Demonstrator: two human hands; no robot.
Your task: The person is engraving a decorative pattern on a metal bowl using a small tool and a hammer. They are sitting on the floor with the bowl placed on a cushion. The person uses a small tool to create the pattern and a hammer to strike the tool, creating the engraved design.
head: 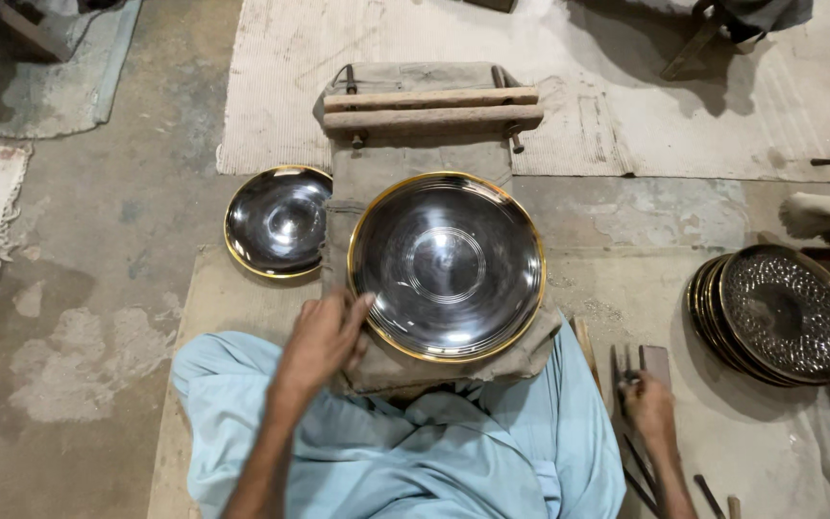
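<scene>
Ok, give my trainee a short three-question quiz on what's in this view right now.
1. True or false: the left hand touches the rim of the large gold-rimmed metal plate.
2. Multiple choice: where is the stack of hammered plates? A) left of the person B) right of the person C) on the wooden clamp bars
3. What is the right hand reaching among?

Key:
1. True.
2. B.
3. The thin metal tools lying on the mat beside the person's knee.
</scene>
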